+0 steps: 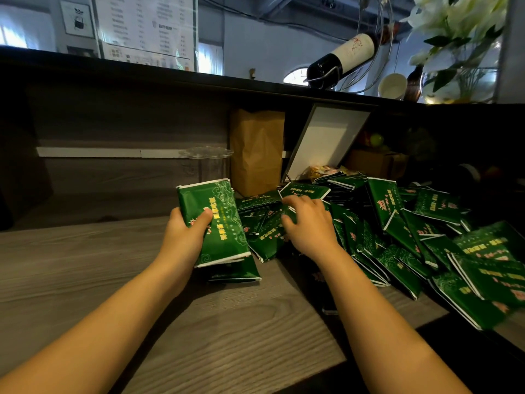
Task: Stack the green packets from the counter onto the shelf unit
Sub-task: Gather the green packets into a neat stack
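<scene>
Head view: my left hand (184,231) grips a green packet stack (220,223), nine o'clock of the heap (397,240); my right hand (308,221) rests bent-fingered there. Whether it pinches anything, I cannot tell.
</scene>
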A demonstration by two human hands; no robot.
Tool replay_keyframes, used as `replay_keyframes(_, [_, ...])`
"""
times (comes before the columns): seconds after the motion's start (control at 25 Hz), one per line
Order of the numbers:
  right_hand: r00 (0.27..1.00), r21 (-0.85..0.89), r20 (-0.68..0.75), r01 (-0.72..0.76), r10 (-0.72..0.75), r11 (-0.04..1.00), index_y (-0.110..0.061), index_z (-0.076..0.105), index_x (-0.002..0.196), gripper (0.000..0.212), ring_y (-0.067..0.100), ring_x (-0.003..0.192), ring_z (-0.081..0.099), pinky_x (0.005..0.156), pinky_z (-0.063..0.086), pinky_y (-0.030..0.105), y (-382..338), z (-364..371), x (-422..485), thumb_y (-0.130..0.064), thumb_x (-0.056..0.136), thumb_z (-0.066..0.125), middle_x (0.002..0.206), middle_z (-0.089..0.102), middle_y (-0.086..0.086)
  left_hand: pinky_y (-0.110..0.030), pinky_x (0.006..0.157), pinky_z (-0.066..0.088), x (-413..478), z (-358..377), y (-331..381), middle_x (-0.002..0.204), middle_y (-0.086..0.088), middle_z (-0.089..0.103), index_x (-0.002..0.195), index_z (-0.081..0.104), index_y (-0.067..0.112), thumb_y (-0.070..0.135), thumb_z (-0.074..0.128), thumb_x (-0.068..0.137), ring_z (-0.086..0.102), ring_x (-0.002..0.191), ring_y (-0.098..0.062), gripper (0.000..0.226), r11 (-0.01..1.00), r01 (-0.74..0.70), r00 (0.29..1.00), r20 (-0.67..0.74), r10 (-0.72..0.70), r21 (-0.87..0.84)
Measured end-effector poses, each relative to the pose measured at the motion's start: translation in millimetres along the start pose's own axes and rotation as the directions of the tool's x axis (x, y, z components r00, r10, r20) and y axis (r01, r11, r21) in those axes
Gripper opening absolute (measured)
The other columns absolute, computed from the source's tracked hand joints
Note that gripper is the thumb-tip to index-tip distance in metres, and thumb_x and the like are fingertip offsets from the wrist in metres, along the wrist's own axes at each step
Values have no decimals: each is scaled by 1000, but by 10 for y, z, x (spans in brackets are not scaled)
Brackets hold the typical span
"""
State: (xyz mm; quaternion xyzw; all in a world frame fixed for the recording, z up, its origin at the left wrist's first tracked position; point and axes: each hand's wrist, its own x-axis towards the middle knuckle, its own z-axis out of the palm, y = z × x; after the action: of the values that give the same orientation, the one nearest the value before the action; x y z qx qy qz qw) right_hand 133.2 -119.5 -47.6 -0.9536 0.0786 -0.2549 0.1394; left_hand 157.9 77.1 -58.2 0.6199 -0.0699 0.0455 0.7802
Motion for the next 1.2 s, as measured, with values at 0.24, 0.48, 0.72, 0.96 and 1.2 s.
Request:
replay_keyframes(0.24, [946, -219, 306, -42, 109, 975, -19, 25, 147, 64, 30, 140, 26, 115, 11, 46, 111, 52, 102, -47, 94, 46, 152, 31, 9, -30, 62, 48, 78, -85, -4, 98, -6, 61, 117, 46, 12, 16, 54, 94, 62, 79, -18, 25, 1000, 21, 999, -27, -21, -3])
replay_keyframes(0.48, [973, -157, 200, -83, 114, 984, -22, 18, 147, 82, 33, 134, 36, 114, 17, 48, 75, 14, 82, -44, 84, 64, 145, 37, 12, -31, 69, 51, 95, -83, -48, 112, -13, 63, 119, 49, 11, 18, 55, 94, 63, 88, -24, 27, 999, 19, 1000, -15, -18, 40])
replay_keyframes(0.72, [989, 476, 41, -143, 140, 868, -29, 27, 146, 84, 27, 118, 53, 94, 50, 42, 38, -39, 61, -2, 79, 69, 136, 45, 9, -31, 69, 51, 92, -81, -65, 112, -14, 63, 118, 49, 12, 19, 56, 93, 64, 87, -24, 27, 998, 30, 1000, -2, -30, 55])
replay_keyframes(0.96, [969, 824, -75, -74, 237, 561, -18, 50, 128, 57, 19, 89, 64, 74, 58, 32, 5, -194, 7, 8, 78, 61, 108, 59, 4, -30, 64, 48, 80, -86, -34, 106, -10, 63, 119, 49, 10, 19, 56, 93, 63, 82, -20, 28, 998, 33, 999, -12, -32, 55])
replay_keyframes(1.2, [973, 973, 123, -157, 193, 171, -28, 50, 120, 54, 19, 70, 64, 65, 55, 36, -77, -301, -34, 10, 81, 49, 101, 59, 5, -27, 61, 47, 5, -37, 20, 99, -5, 62, 114, 48, 13, 17, 54, 94, 62, 81, -16, 21, 993, -19, 1000, 27, 16, 113])
